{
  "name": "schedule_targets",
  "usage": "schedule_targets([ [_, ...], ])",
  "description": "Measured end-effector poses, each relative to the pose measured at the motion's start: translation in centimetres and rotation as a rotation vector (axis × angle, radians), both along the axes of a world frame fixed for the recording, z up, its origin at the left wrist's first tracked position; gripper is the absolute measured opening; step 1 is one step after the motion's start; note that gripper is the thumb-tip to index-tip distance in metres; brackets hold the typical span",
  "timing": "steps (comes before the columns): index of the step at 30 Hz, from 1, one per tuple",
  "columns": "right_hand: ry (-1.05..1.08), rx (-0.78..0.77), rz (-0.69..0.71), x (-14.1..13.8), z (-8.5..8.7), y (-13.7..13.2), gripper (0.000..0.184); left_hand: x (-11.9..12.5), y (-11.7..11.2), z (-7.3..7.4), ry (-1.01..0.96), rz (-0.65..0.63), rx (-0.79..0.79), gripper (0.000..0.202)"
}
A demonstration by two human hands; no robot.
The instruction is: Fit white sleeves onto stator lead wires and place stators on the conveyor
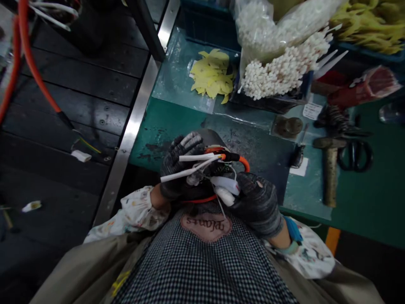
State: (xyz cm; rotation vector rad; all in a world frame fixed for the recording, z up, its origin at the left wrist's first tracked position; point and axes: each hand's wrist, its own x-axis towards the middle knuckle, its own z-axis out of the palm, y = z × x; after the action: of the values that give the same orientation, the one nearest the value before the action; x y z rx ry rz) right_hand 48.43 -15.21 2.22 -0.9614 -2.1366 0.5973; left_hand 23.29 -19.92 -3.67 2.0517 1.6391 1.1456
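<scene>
Left hand, in a worn black glove, is clenched around a bundle of white-sleeved wires above the chipped green tabletop. The bundle's long axis lies nearly level, tilting up rightward from past the left hand's fingers to a black connector. From there, an orange cable curves down toward the similarly gloved right hand, which is nearer the bundle's white-wrapped section and appears to grip it. Farther right on the tabletop lie a wooden-handled hammer and black-handled scissors.
</scene>
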Motion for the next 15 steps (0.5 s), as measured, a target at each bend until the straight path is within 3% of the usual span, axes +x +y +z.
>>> schedule_targets([
  [2, 0.027, -0.009, 0.022, 0.0, 0.1, 0.2, 0.014, 0.2, 0.2, 0.7, -0.004, -0.015, 0.108, 0.059],
  [8, 0.001, -0.018, -0.013, 1.4, 0.4, 0.4, 0.023, 0.6, 0.9, 1.7, 0.043, -0.005, 0.072, 0.057],
  [15, -0.147, 0.133, -0.122, 3.0, 1.4, 1.8, 0.014, 2.2, 5.0, 5.8, 0.243, -0.105, 0.062, 0.048],
])
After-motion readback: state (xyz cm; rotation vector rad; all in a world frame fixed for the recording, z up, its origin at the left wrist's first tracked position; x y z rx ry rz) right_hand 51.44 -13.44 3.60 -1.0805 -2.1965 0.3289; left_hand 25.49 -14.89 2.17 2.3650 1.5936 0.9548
